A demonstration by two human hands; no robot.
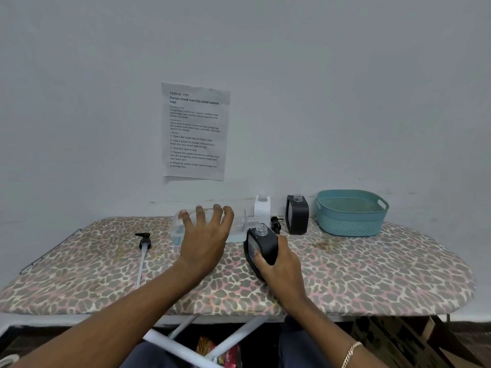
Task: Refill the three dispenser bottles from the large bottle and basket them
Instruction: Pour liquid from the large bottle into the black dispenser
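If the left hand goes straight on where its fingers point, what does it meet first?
Most likely the large clear plastic bottle lying on its side, directly ahead of the left hand; whether they already touch is unclear.

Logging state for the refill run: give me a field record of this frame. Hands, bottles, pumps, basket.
left hand: open, spread over large bottle, which lies on its side
right hand: grips tilted black bottle, uncapped
white bottle: upright, uncapped
second black bottle: upright, uncapped
left pump: lying loose
second pump: between the black bottles
basket: no bottles inside
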